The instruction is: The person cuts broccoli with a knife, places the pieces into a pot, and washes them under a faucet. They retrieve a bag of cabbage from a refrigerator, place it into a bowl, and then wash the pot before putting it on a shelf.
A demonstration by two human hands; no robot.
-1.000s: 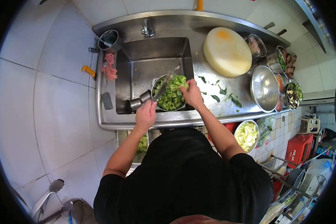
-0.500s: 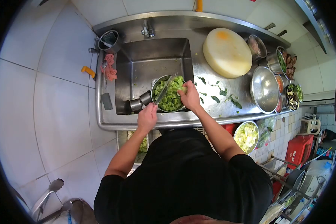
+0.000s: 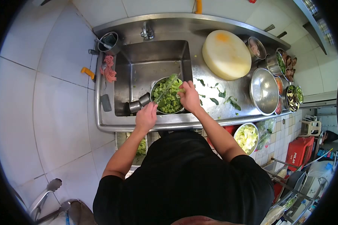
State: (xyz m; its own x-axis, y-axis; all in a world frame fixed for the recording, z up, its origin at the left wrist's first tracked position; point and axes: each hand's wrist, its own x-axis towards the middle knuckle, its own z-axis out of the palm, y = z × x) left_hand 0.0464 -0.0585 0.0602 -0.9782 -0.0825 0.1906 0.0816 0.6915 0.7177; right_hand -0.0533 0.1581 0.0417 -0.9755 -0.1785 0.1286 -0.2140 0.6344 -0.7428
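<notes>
My left hand (image 3: 146, 117) is closed around the handle of a knife, whose blade (image 3: 166, 89) slants up and away over a round metal pot. My right hand (image 3: 189, 98) grips a piece of broccoli (image 3: 175, 87) against the blade's right side, above the pot. Cut green broccoli pieces (image 3: 170, 106) fill much of the pot (image 3: 153, 91), which stands in the sink at its front right corner. Small metal cups (image 3: 135, 107) lie on their sides just left of the pot. My fingers hide the knife handle and part of the broccoli.
Loose green leaves (image 3: 222, 93) lie on the steel counter right of the sink (image 3: 154, 50). Behind them is a thick round cutting board (image 3: 227, 56). A large metal bowl (image 3: 264, 92) and several filled containers stand farther right. A pink cloth (image 3: 109, 69) hangs at the left.
The knife blade has shifted slightly and looks blurred against the broccoli. Both hands stay close to where they were, over the pot. The whole view has moved a little.
</notes>
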